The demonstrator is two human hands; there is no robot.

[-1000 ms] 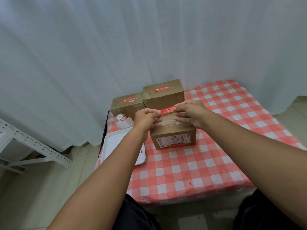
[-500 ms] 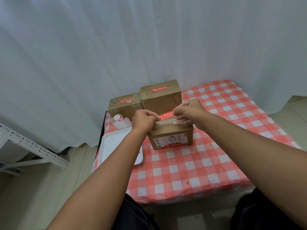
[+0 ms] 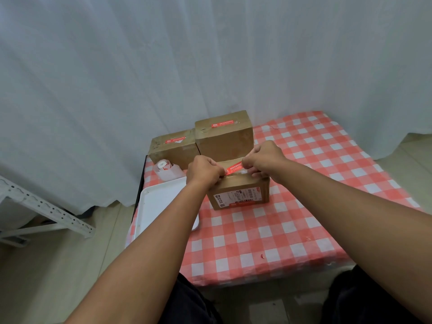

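A small brown cardboard box (image 3: 238, 195) with a shipping label on its near face stands on the red-checked tablecloth (image 3: 268, 230). A red strip of tape (image 3: 233, 170) runs across its top. My left hand (image 3: 203, 173) pinches the tape's left end with curled fingers. My right hand (image 3: 264, 159) pinches the tape's right end at the box's top right edge. The hands hide much of the box top.
Two more taped cardboard boxes, one low (image 3: 174, 148) and one taller (image 3: 224, 135), stand behind against the white curtain. A roll of labels (image 3: 164, 168) and a white tray (image 3: 161, 209) lie at the table's left edge. A white metal rack (image 3: 46, 211) stands on the floor at left.
Both hands have stayed on the box top with the tape between them. The box and hands have shifted slightly left and away in the view; the strip looks a little more raised.
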